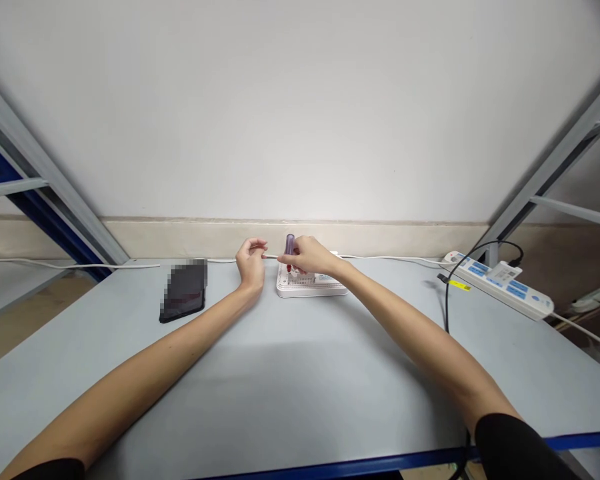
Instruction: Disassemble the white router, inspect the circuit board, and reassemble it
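Note:
My right hand (307, 256) is closed around a small upright tool with a translucent purple handle (290, 244) and a red lower end. Its lower end is over a white box (313, 292) with a perforated top, near the back of the table. Just left of the box is my left hand (251, 260), raised slightly with its fingers curled toward the thumb. A tiny reddish spot shows at those fingertips; what they pinch, if anything, is too small to make out. My right hand and wrist hide part of the box.
A dark phone-like device (184, 293), partly pixelated, lies left of my left hand. At the right sits a white power strip (500, 285) with a black cable (447, 307) running down the grey table (280, 393). A white cord (390, 258) follows the wall; metal frames stand on both sides.

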A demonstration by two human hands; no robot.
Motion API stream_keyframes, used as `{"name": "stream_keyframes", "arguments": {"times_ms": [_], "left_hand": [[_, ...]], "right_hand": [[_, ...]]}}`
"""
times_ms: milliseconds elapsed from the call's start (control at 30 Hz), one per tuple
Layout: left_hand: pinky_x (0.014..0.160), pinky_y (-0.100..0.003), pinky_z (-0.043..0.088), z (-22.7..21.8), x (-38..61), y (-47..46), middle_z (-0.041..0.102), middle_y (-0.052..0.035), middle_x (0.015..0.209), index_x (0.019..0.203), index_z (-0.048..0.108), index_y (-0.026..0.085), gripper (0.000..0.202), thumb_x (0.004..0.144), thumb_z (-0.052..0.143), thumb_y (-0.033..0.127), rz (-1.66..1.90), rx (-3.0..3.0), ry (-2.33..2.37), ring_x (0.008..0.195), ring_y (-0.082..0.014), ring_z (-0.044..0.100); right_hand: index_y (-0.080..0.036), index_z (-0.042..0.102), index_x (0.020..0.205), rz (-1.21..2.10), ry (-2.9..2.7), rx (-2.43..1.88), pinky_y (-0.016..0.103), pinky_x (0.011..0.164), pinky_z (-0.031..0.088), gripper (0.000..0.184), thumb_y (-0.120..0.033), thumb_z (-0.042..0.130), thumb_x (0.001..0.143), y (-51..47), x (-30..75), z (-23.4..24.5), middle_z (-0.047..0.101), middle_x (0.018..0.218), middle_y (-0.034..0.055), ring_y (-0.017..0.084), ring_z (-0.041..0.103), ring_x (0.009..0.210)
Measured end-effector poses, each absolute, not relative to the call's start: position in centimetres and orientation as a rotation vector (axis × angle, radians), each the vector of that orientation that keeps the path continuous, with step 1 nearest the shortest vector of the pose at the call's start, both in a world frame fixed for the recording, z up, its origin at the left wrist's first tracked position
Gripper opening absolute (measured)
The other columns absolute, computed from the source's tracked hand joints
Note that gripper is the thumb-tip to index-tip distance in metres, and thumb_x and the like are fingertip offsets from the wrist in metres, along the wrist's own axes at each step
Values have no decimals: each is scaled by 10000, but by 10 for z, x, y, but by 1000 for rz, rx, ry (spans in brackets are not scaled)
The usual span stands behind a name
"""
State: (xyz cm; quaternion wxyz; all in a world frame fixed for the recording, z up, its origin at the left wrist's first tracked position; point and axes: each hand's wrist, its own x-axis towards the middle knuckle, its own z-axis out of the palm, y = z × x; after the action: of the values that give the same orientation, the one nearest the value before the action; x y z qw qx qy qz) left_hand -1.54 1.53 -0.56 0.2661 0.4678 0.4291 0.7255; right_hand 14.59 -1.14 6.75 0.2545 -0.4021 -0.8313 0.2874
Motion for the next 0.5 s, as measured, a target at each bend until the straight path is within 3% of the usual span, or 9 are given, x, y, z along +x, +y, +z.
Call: {"name": "stream_keyframes", "arguments": {"times_ms": [500], "left_hand": [[566, -216, 426, -8, -14, 14, 591, -16, 781, 733, 590, 182, 156, 641, 470, 144, 1938, 1299, 1146, 700, -132, 575]], "right_hand": [[-134, 590, 639, 1067, -2062, -1126, 204, 401, 423, 288, -348, 631, 828, -16, 156, 54, 659, 629, 55, 102, 565, 437]]}}
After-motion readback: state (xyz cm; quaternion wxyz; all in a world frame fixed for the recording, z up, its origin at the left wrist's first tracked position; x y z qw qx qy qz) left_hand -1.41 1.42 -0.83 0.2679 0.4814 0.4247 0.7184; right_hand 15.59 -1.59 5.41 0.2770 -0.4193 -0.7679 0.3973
